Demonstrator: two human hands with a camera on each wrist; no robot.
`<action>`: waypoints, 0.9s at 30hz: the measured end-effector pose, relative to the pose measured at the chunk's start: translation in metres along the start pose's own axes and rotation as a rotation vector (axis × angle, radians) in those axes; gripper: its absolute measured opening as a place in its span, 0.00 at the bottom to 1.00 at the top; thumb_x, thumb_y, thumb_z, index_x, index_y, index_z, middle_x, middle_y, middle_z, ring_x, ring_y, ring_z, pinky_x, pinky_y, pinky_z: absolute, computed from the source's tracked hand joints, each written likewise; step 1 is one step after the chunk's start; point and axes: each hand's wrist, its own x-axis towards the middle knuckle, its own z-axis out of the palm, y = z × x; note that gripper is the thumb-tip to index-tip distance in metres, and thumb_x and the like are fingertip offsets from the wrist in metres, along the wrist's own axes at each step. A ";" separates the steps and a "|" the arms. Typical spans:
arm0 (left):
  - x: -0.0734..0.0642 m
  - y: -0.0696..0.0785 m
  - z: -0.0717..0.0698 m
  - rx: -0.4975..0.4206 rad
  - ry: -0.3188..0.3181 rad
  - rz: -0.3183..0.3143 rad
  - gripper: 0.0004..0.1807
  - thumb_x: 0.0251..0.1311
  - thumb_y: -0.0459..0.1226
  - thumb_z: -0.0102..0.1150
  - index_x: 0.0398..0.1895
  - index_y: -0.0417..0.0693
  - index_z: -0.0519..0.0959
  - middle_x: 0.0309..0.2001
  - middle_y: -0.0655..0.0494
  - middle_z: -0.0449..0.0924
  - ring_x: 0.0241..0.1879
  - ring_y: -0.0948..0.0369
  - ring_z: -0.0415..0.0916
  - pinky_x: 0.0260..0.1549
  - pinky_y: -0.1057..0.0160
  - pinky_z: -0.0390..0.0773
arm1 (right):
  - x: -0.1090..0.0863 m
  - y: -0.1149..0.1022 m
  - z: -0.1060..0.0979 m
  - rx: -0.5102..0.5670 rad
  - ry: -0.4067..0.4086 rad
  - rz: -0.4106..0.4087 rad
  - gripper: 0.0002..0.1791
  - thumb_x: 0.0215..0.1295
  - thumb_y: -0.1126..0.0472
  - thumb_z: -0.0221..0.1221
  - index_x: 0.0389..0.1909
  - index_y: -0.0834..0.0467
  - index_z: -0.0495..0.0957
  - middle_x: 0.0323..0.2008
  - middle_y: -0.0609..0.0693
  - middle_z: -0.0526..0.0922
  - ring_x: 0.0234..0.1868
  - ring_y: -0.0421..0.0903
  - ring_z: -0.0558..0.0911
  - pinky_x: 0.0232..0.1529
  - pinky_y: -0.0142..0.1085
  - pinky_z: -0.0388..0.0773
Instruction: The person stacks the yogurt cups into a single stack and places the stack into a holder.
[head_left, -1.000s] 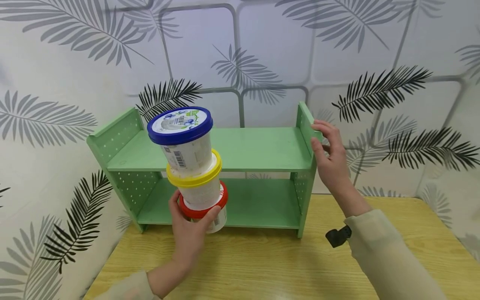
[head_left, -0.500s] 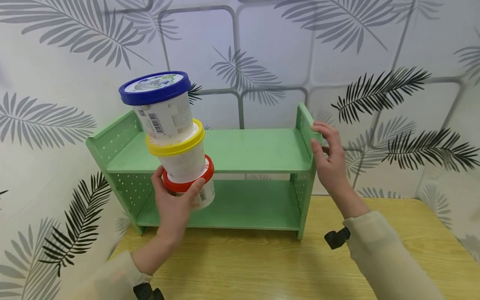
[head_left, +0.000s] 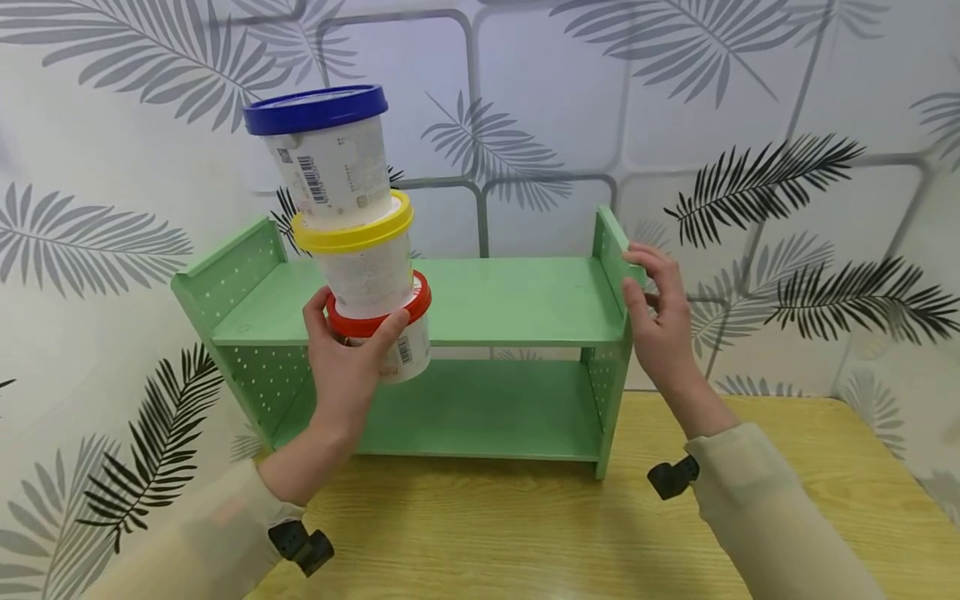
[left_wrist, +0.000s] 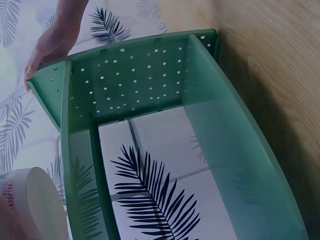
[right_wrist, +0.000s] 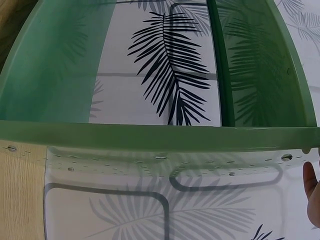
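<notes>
My left hand [head_left: 345, 358] grips the red-lidded tub [head_left: 405, 346], the lowest of a leaning stack, with fingers and thumb curled round its rim. On it sits the yellow-lidded tub [head_left: 367, 271], topped by the blue-lidded tub [head_left: 330, 167]. The stack is in the air, in front of the upper board of a green two-tier shelf [head_left: 517, 300]. In the left wrist view only the base of one white tub [left_wrist: 47, 205] shows at the lower left. My right hand [head_left: 663, 312] holds the upper front corner of the shelf's right side panel between thumb and fingers.
The shelf stands on a wood-grain table [head_left: 480, 533] against a wall [head_left: 547, 100] with a leaf pattern. Perforated side panels [left_wrist: 135, 75] rise above the upper board at both ends. A lower board [head_left: 517, 408] spans beneath it.
My left hand has raised the stack of tubs from the lower board's level to the upper board's, shifting slightly left. My right hand has stayed at the shelf's corner.
</notes>
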 end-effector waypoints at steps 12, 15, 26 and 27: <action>0.014 -0.006 0.010 0.024 -0.006 0.004 0.38 0.56 0.39 0.70 0.64 0.53 0.57 0.56 0.59 0.72 0.54 0.61 0.70 0.52 0.54 0.75 | -0.001 -0.001 0.000 0.010 0.006 -0.019 0.17 0.73 0.69 0.47 0.61 0.64 0.69 0.65 0.55 0.66 0.63 0.48 0.66 0.45 0.30 0.69; 0.016 -0.008 0.013 0.029 -0.004 0.000 0.38 0.56 0.39 0.70 0.64 0.53 0.57 0.56 0.59 0.71 0.54 0.61 0.70 0.52 0.54 0.75 | 0.000 0.000 0.000 0.008 0.007 -0.019 0.17 0.73 0.69 0.47 0.61 0.64 0.69 0.65 0.55 0.67 0.63 0.47 0.66 0.45 0.30 0.70; 0.024 -0.012 0.021 0.056 -0.015 0.000 0.40 0.55 0.41 0.71 0.65 0.54 0.55 0.58 0.57 0.69 0.57 0.61 0.67 0.53 0.54 0.76 | 0.000 -0.001 0.000 0.006 0.005 -0.021 0.17 0.73 0.70 0.47 0.61 0.64 0.69 0.65 0.55 0.66 0.63 0.48 0.66 0.45 0.30 0.69; 0.026 -0.012 0.022 0.061 -0.015 -0.002 0.40 0.55 0.41 0.71 0.65 0.54 0.55 0.58 0.57 0.69 0.57 0.61 0.67 0.53 0.54 0.76 | 0.000 0.000 0.000 0.007 0.005 -0.021 0.17 0.73 0.70 0.47 0.61 0.64 0.69 0.65 0.55 0.66 0.63 0.48 0.66 0.45 0.30 0.69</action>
